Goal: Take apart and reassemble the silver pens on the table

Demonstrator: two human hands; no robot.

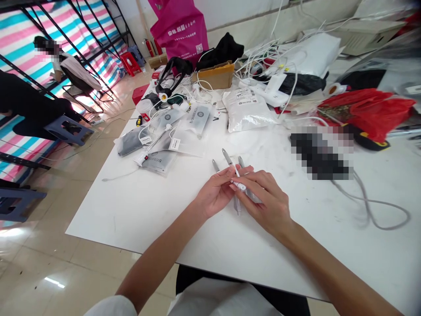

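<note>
On a white tabletop (131,210) my two hands meet near the middle, close to the front edge. My left hand (215,193) curls over a slim stick with a white stem and grey tip (228,157). My right hand (263,202) pinches a small white cylindrical piece (241,186) between its fingertips. Beside them lie more slim grey sticks, one (215,165) to the left and another (241,161) to the right. A further grey stick end (237,205) shows below my hands. Their middle parts are hidden by my fingers.
Clear bags of grey items (167,127) and a white foil pouch (246,109) lie behind my hands among tangled white cables (272,57). A grey cable (371,202) loops at right. A red plastic bag (368,114) lies far right. A seated person (75,70) is back left.
</note>
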